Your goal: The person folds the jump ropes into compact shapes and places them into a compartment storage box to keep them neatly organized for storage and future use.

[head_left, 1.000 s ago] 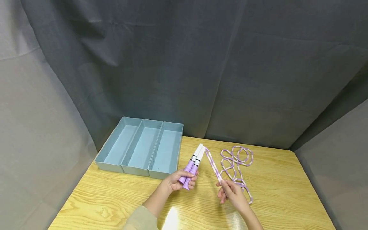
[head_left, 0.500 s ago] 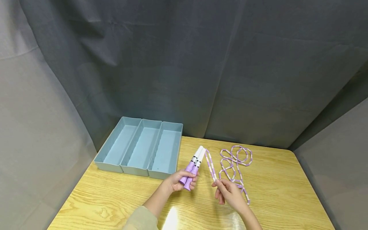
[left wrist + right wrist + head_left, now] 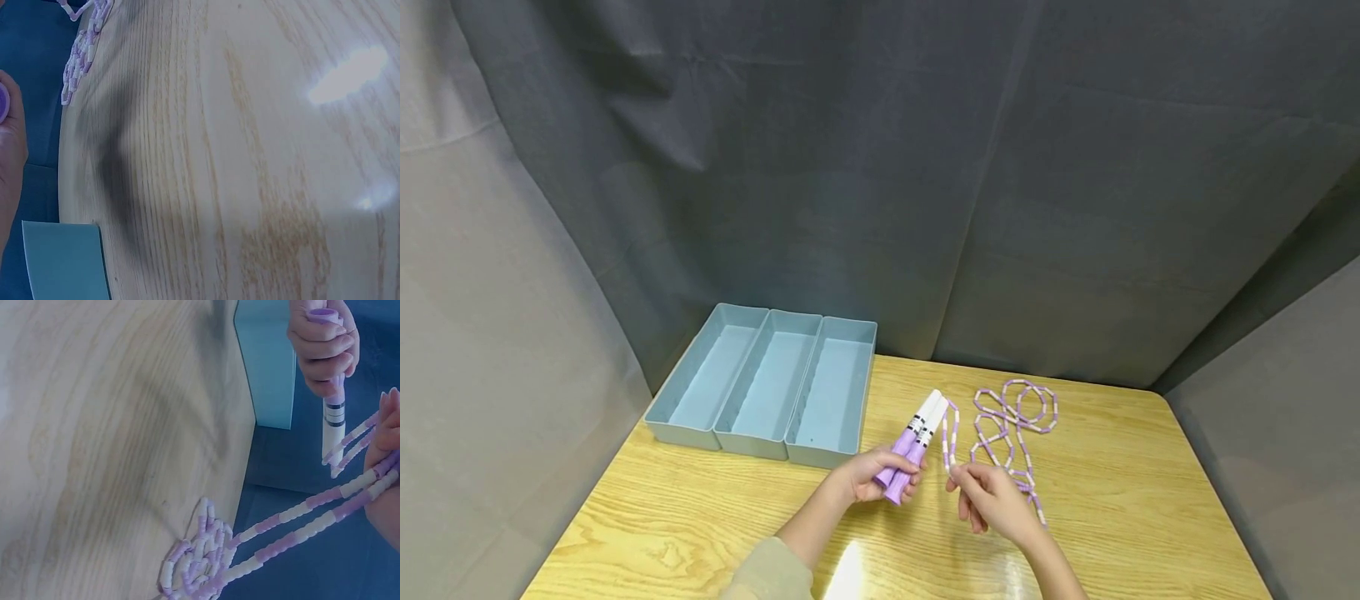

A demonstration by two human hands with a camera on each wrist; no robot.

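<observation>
Both purple-and-white handles (image 3: 917, 442) of a beaded jump rope lie side by side in my left hand (image 3: 880, 475), white ends pointing away. My right hand (image 3: 988, 498) pinches two strands of the rope between thumb and fingers a short way from the handle tips. From there the purple-and-white beaded rope (image 3: 1028, 446) runs down to a loose, looped pile on the table. In the right wrist view, the left hand (image 3: 324, 350) has its fingers curled round the handles, and two strands pass through the right hand (image 3: 384, 462).
Three light-blue open bins (image 3: 831, 392) stand side by side at the left of the wooden table (image 3: 1120, 492). A grey curtain (image 3: 865, 167) hangs behind the table, with fabric at both sides.
My right hand has moved slightly left, closer to the handles, so the strands between are slacker and bow. The left hand has shifted a little to the right with the handles.
</observation>
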